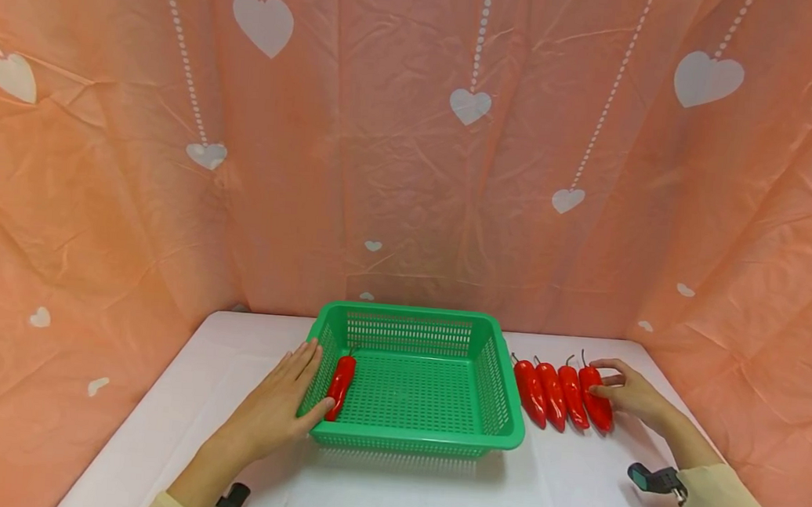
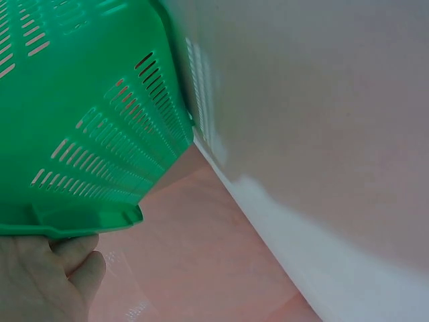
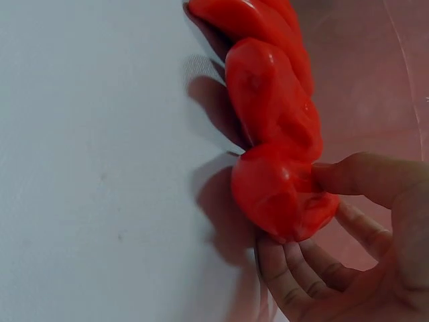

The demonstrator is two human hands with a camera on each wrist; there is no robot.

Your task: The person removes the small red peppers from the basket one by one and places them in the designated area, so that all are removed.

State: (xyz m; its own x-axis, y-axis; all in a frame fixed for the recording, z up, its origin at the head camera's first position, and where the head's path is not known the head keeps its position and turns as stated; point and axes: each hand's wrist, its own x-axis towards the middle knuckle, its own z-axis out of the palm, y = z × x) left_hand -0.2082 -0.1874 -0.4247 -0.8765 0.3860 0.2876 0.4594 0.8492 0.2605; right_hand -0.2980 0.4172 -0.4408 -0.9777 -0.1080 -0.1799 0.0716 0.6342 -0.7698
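Observation:
A green plastic basket stands on the table, with one red chili pepper lying along its left side. My left hand rests on the basket's left rim, fingers straight and thumb over the front left corner. In the left wrist view, that hand lies at the rim beneath the slotted wall. Several red peppers lie side by side right of the basket. At the rightmost pepper, my right hand pinches it between thumb and fingers. The right wrist view has the thumb on this pepper and fingers curled under its far side.
The other peppers form a slanted row between the basket's right wall and my right hand. A white tabletop spreads under everything. An orange curtain with white hearts closes off the back and both sides.

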